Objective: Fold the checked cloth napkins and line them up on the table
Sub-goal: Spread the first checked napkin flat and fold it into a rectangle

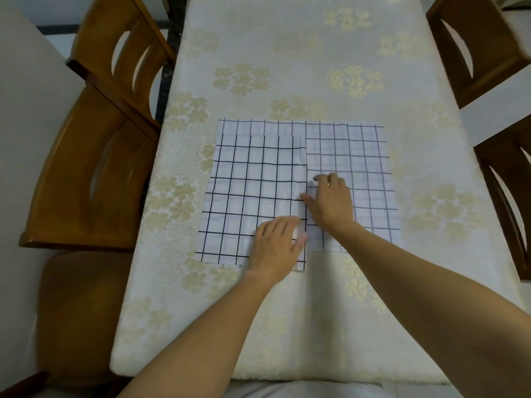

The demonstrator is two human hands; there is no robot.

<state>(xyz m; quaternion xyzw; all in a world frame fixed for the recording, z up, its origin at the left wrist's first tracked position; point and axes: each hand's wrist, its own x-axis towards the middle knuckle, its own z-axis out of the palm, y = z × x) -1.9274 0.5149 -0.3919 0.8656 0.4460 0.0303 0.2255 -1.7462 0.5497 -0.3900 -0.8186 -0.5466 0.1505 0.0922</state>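
Observation:
A white napkin with a dark check (349, 156) lies spread on the table. A folded flap with bolder check lines (253, 182) covers its left half, and the fold's free edge runs down the middle. My left hand (277, 245) lies flat on the flap's near right corner, fingers straight. My right hand (330, 201) rests just right of that edge, on the single layer, fingers loosely bent and touching the cloth.
The table wears a cream cloth with pale gold flowers (287, 53). Wooden chairs stand at the left (94, 173) and the right (500, 179), with more chairs at the far left (120, 50) and far right (474, 44).

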